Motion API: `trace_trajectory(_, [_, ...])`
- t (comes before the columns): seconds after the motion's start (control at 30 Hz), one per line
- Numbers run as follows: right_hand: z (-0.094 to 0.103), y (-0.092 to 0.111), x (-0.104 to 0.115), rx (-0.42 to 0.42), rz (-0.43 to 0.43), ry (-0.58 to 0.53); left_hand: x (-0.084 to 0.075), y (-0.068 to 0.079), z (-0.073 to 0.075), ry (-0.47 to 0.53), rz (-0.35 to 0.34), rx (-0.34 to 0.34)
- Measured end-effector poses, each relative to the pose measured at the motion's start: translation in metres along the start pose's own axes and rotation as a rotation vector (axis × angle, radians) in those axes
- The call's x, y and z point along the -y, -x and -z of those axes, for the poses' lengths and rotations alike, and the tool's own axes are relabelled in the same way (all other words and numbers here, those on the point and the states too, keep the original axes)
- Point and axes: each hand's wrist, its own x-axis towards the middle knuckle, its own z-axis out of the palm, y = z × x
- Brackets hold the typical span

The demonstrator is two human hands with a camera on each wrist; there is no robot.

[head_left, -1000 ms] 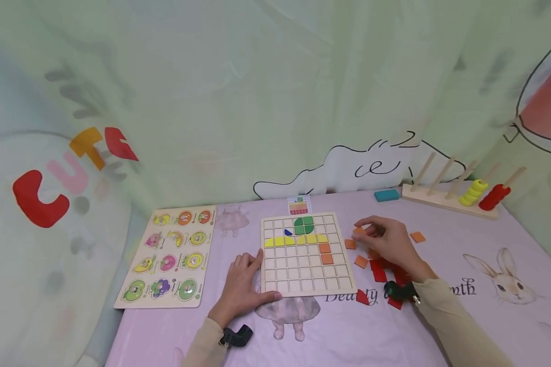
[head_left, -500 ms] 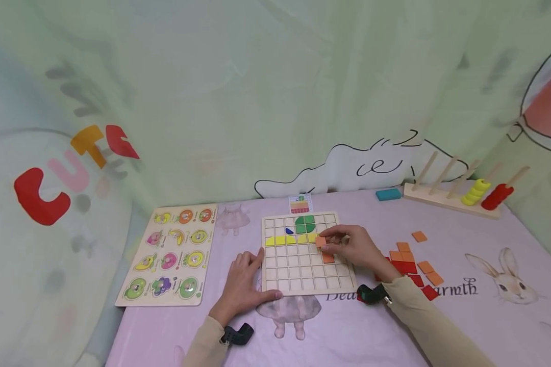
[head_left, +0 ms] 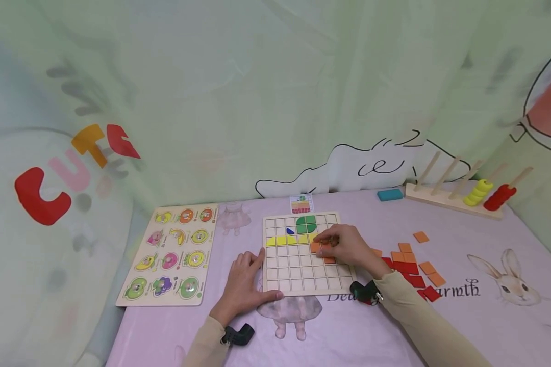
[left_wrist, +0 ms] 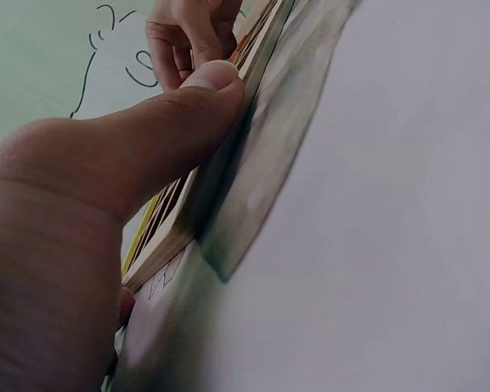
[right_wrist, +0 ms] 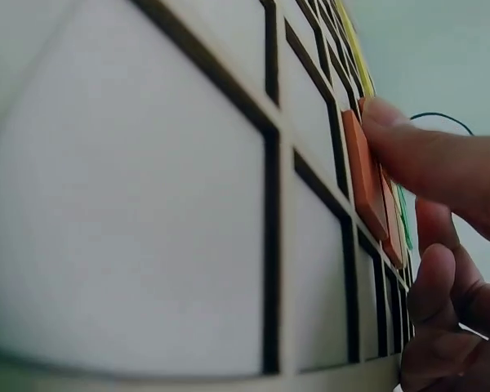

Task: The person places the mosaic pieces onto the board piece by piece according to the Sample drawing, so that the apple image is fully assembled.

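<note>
My left hand (head_left: 241, 285) steadies the wooden grid board (head_left: 280, 272) at its near left corner. Its straight thumb (left_wrist: 171, 122) lies along the near edge, and a finger touches the left side. Over the board's right half, my right hand (head_left: 346, 245) pinches an orange square tile (head_left: 315, 247) between thumb and index finger, at a cell below the yellow row. Close up in the right wrist view, one orange tile (right_wrist: 363, 175) sits proud of the grid beside the thumb. Another orange tile (head_left: 329, 260) lies in the grid, as do green pieces (head_left: 306, 224), yellow pieces (head_left: 280, 240) and a blue piece (head_left: 290, 231).
Loose orange tiles (head_left: 405, 247) and red tiles (head_left: 405, 267) lie right of the board. Behind it is a picture card (head_left: 301, 204). A fruit puzzle board (head_left: 165, 255) stands left; at the back right are a teal block (head_left: 390, 194) and a peg rack (head_left: 452, 200).
My right hand has picked an orange tile from the loose ones and carried it left onto the board, lowering it beside the other orange tiles. My left hand has stayed at the corner.
</note>
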Motion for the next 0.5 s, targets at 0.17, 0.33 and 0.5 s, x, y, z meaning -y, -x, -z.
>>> trace_trajectory(0.17, [0.0026,-0.0005,-0.0002,0.005,-0.014,0.002,0.0,-0.0001,-0.0002,0.006,0.001,0.003])
trace_trajectory(0.33, [0.0022,-0.0023,-0.0021,0.011,-0.013,0.011,-0.0002,-0.0001,-0.0001,0.002,0.001,-0.004])
trace_trajectory(0.5, [0.0077,0.0006,-0.0001,0.019,-0.029,0.005,0.0,-0.0003,0.0,-0.003,0.003,-0.004])
